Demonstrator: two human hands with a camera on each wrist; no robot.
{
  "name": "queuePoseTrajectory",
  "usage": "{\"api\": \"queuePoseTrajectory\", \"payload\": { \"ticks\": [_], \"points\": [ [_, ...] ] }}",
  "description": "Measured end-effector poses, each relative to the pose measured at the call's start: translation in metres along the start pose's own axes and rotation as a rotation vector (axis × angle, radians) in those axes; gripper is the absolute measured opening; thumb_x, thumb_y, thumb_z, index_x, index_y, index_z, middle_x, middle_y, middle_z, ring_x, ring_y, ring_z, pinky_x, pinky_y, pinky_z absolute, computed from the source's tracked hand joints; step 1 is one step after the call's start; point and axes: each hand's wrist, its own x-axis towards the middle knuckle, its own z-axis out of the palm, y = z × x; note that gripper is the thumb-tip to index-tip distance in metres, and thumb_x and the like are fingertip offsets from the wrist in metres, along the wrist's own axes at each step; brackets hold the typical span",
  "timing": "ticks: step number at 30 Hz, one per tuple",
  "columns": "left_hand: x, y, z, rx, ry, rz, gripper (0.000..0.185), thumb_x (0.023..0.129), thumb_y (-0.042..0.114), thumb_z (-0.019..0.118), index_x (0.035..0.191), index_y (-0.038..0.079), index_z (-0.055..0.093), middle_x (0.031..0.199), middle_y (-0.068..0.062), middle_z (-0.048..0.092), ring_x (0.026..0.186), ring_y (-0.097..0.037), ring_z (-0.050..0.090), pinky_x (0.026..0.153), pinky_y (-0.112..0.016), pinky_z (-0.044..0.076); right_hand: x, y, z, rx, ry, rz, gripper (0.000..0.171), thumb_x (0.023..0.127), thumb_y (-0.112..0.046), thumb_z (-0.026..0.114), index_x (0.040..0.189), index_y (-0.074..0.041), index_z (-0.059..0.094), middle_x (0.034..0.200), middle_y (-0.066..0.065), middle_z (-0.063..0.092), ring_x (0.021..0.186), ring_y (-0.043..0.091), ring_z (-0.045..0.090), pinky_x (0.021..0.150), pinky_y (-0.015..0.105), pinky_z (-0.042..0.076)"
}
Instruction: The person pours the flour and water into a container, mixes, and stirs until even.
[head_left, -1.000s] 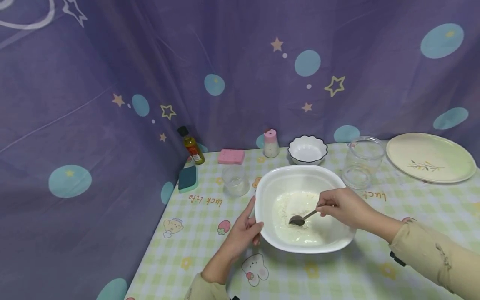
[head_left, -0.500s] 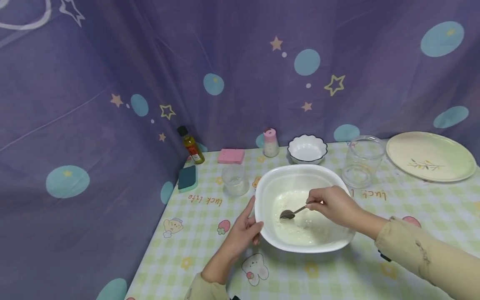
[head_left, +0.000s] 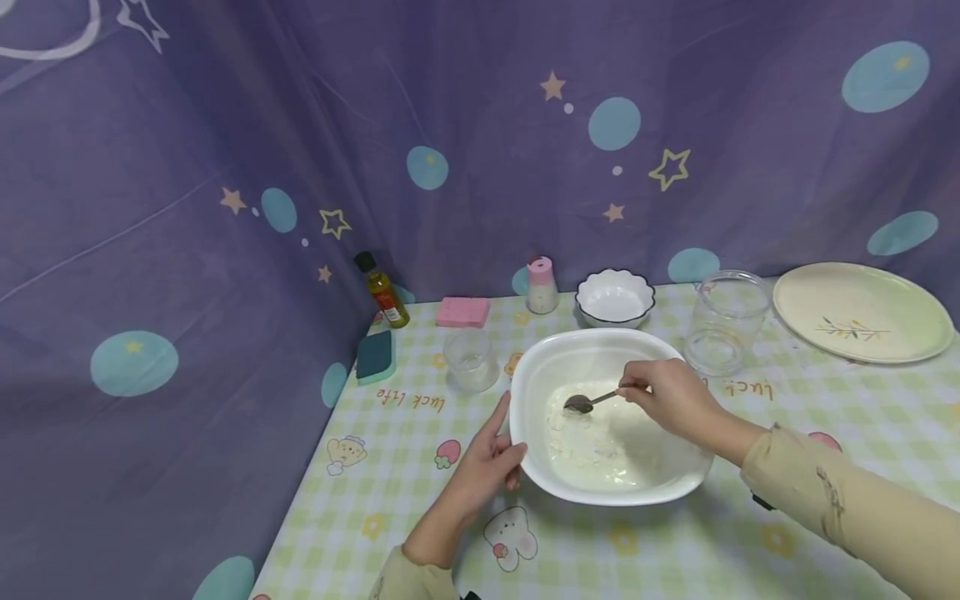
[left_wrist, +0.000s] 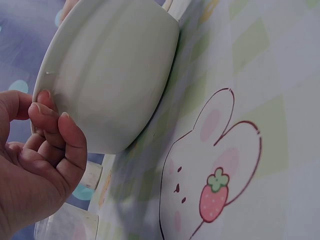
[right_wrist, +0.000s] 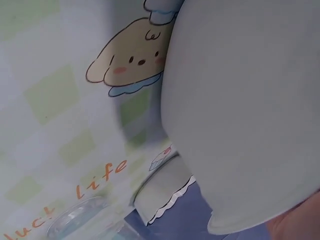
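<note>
Right hand reaching in from 4 o'clock, fingers pinching metal spoon, bowl end in white batter, left hand gripping white mixing bowl rim at 9 o'clock, table centre.

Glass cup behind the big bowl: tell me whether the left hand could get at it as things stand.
Probably yes. The glass cup stands just beyond the left hand with only bare tablecloth between them, but that hand now grips the bowl rim and would have to let go first.
</note>
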Motion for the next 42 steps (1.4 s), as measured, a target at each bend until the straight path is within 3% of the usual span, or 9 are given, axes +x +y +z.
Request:
{"api": "queuePoseTrajectory", "payload": {
  "ticks": [8,24,34,42],
  "points": [
    [-0.001,0.001,0.001,-0.005,0.005,-0.015,0.077,0.096,0.010,0.058,0.157,0.032,0.016,0.073,-0.006,0.061,0.052,-0.012,0.048,0.053,-0.022,0.044,0.002,0.008,-0.008,-0.044,-0.020,0.072,0.017,0.083,-0.006,0.075,0.073,-0.016,0.066,0.069,-0.010,0.064,0.063,0.008,0.058,0.060,0.033,0.047],
    [-0.001,0.001,0.001,-0.007,0.013,-0.012,0.077,0.097,0.012,0.058,0.157,0.030,0.014,0.071,-0.009,0.059,0.052,-0.015,0.050,0.054,-0.024,0.046,-0.003,0.017,-0.043,-0.165,-0.099,0.114,0.014,0.081,-0.009,0.077,0.073,-0.016,0.068,0.070,-0.007,0.066,0.063,0.014,0.059,0.058,0.037,0.050],
    [-0.002,0.001,0.001,-0.012,0.016,-0.019,0.077,0.096,0.011,0.059,0.156,0.034,0.017,0.072,-0.012,0.059,0.052,-0.013,0.050,0.055,-0.024,0.047,-0.009,0.015,-0.064,-0.123,-0.239,0.117,0.014,0.082,-0.007,0.075,0.074,-0.015,0.067,0.065,-0.010,0.057,0.057,0.007,0.047,0.053,0.028,0.040],
    [-0.001,0.000,0.001,-0.021,0.017,-0.021,0.077,0.097,0.012,0.058,0.157,0.031,0.014,0.071,-0.010,0.059,0.052,-0.015,0.050,0.055,-0.024,0.046,-0.016,0.014,-0.074,-0.043,-0.351,0.128,0.018,0.083,-0.007,0.073,0.072,-0.019,0.066,0.059,-0.013,0.057,0.054,0.006,0.047,0.053,0.024,0.038]
  ]
}}
